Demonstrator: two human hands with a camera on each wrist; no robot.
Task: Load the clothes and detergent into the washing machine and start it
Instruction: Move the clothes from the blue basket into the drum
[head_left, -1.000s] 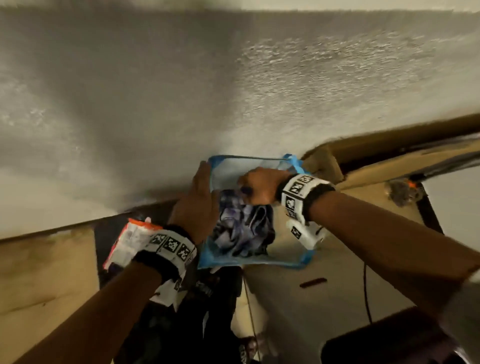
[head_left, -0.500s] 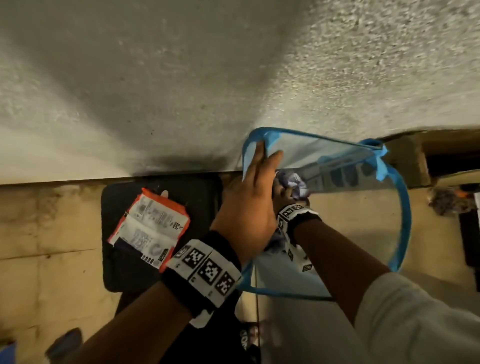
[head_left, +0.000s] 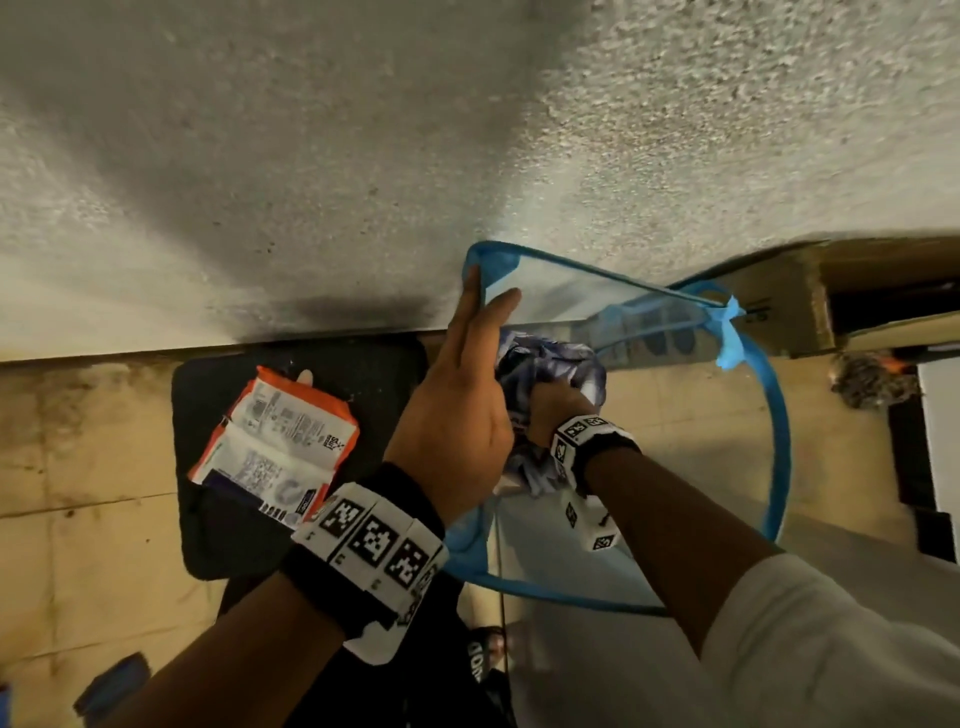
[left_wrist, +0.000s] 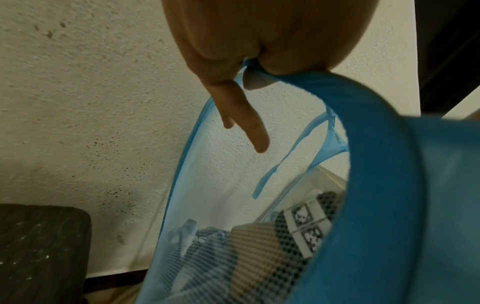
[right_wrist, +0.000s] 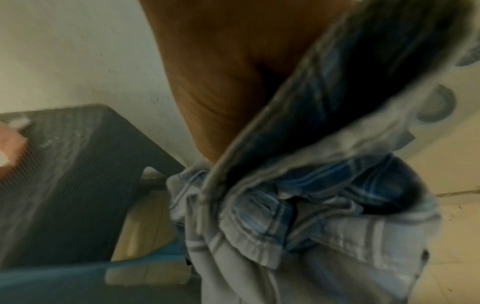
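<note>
A blue mesh laundry basket (head_left: 779, 441) stands on the tiled floor against the wall. My left hand (head_left: 462, 405) holds its near-left rim, fingers stretched along the mesh; in the left wrist view the rim (left_wrist: 376, 144) runs out from between thumb and fingers (left_wrist: 255, 131). Inside the basket my right hand (head_left: 558, 410) grips a bunched blue-and-white plaid garment (head_left: 545, 358), seen close and blurred in the right wrist view (right_wrist: 311, 216). An orange-and-white detergent packet (head_left: 275, 447) lies on a black ribbed stool (head_left: 218, 535) to the left. No washing machine is recognisable.
A rough white wall (head_left: 311, 156) fills the upper half. A cardboard box (head_left: 779, 306) sits behind the basket on the right. Beige floor tiles (head_left: 78, 493) lie left of the stool. A dark frame (head_left: 914, 467) stands at the far right.
The basket's mouth has spread wide and my left hand has shifted onto its rim. My right hand has gathered the plaid garment. The view has swung left, showing the whole detergent packet.
</note>
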